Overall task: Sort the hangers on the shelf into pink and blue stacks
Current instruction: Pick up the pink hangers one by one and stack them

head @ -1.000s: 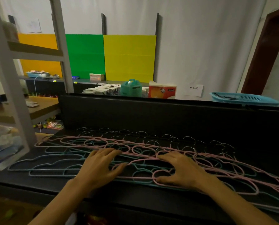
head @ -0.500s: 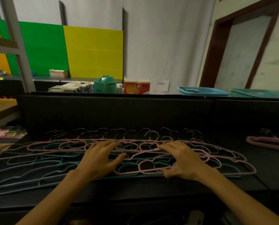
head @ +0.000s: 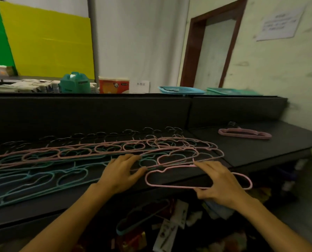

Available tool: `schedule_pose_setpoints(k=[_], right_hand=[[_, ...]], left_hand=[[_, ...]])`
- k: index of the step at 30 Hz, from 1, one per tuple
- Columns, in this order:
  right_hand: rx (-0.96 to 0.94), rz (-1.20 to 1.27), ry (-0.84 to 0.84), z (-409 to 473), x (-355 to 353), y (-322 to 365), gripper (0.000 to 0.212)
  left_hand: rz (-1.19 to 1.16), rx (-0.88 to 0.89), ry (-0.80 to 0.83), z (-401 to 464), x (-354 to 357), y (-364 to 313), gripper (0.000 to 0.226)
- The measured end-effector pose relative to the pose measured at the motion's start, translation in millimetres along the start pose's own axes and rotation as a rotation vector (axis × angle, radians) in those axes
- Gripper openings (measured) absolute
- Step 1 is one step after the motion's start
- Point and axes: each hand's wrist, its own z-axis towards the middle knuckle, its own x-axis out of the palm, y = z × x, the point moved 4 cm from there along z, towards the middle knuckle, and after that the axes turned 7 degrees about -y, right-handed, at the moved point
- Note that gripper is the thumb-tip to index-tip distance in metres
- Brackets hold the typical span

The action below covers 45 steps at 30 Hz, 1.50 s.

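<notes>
Hanger, pink, thin, judged light, stiff and snag-prone, is being gripped at its bars by the right hand, overhanging the shelf edge; the left hand is being pressed flat on the mixed spread; the pink stack is lying well apart.

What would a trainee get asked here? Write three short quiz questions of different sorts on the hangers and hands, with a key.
1. True or false: the right hand holds a blue hanger.
2. Multiple choice: the small pink stack lies (A) at the right of the black shelf, apart from the mixed spread; (B) under the left hand; (C) in the blue basket.
3. Fill in: the left hand rests with straight fingers on the ____ of mixed hangers.

Key: 1 false, it grips a pink hanger pulled off the front edge. 2 A. 3 spread.
</notes>
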Motion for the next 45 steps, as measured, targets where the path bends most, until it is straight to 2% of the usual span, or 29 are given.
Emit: schedule_pose_setpoints(k=[6,10,14,21,29,34,45], right_hand=[[0.060,-0.026,-0.024,-29.1,-15.4,-24.0,0.090],[0.063,-0.010,-0.034,-25.6,-25.9,-42.5,0.092],[0.034,-0.020,-0.042,-14.9,-28.7,-63.8,0.092],[-0.015,0.049,-0.054,9.7,-32.8,-104.4,0.090],[-0.034,0.088,-0.075,26.7,-38.7,-159.1,0.088],[-0.028,0.080,-0.111,22.6,-58.6,-200.5,0.091],[0.093,-0.002,-0.167,5.7,-93.5,-315.3,0.093]], left_hand=[[0.004,0.065,-0.062,20.2,15.1,-26.1,0.079],[0.029,0.041,0.023,43.7,26.8,-38.8,0.066],[0.074,-0.016,0.134,59.3,40.6,-44.5,0.074],[0.021,-0.057,0.081,66.0,42.0,-53.8,0.083],[0.042,0.103,-0.038,92.0,34.3,-94.5,0.093],[0.082,0.164,-0.081,119.9,55.1,-134.5,0.093],[0.060,0.289,0.072,200.0,136.1,-237.6,0.092]])
